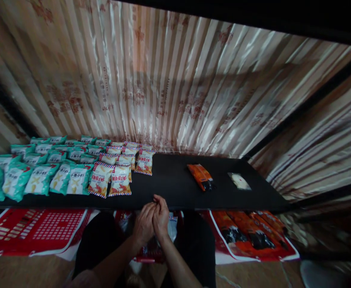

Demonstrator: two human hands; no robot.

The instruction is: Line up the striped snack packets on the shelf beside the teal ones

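My left hand [144, 223] and my right hand [161, 218] are pressed together at the front edge of the black shelf [163, 180], fingers closed over each other. No item shows between them. Nearest to them on the shelf are white and orange snack bags [120, 181] with striped edges, standing in rows to the left. Farther left are several rows of teal and white snack bags [39, 179]. Right of my hands lie an orange and black packet [200, 176] and a small clear packet with pale contents [239, 181].
Below the shelf, a red basket [58, 226] stands at the left. Another red basket [283, 256] at the right holds orange packets [247, 228]. A third red basket [144, 260] sits between my knees, partly hidden by my arms. Striped, printed curtain [151, 80] hangs behind.
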